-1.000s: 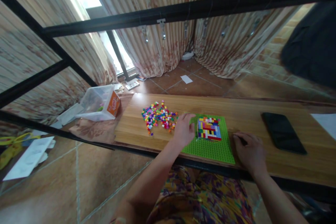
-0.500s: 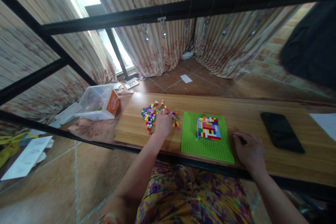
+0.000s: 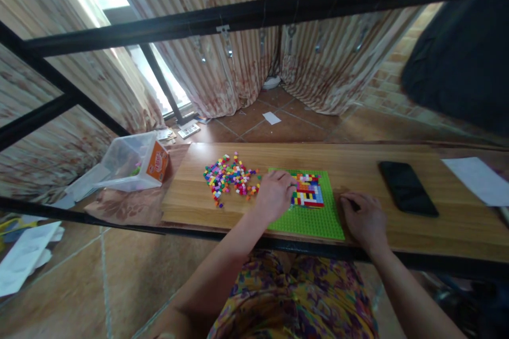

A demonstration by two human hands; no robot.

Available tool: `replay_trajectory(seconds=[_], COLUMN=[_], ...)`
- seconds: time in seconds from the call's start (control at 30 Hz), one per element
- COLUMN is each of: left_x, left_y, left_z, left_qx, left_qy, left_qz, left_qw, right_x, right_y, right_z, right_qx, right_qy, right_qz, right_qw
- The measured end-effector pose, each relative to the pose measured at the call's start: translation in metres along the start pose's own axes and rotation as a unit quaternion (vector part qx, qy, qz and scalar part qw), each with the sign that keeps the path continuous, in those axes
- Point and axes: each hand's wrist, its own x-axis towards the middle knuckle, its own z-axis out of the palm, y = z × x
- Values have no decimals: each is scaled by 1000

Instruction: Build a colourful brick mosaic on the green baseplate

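Observation:
My left hand [image 3: 275,196] is over the left part of a green studded baseplate [image 3: 306,226], its fingers pinched at the edge of a multicoloured block of toy bricks [image 3: 309,198]. A small pinkish toy brick [image 3: 295,184] barely shows at the fingertips. The hand covers the block's left side. To the right of the baseplate, my right hand [image 3: 365,220] rests on the wooden board, fingers curled with thumb and forefinger close together; whether anything is in them is hidden. A pile of loose small bricks [image 3: 228,176] lies left of the baseplate.
A black phone [image 3: 407,188] and a white sheet of paper [image 3: 469,177] lie on the wooden board [image 3: 358,161] at right. A clear plastic box [image 3: 133,161] with an orange label stands at the left end. A black metal bar [image 3: 246,10] crosses beyond.
My left hand has moved right from the loose brick pile to the block on the baseplate. My right hand keeps its curled pose beside the plate. The view has shifted slightly.

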Motion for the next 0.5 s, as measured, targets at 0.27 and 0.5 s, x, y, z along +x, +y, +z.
replay_trajectory(seconds=[0.27, 0.5], left_x=[35, 44], left_y=[27, 26], left_z=[26, 33], left_qx=[34, 26], left_qy=[-31, -23], left_qz=[14, 14], left_qw=[999, 999], right_x=[2, 1], right_y=[0, -2], right_z=[1, 2], right_qx=[5, 17], right_qy=[0, 4], right_qz=[-2, 8], right_qw=[1000, 1000])
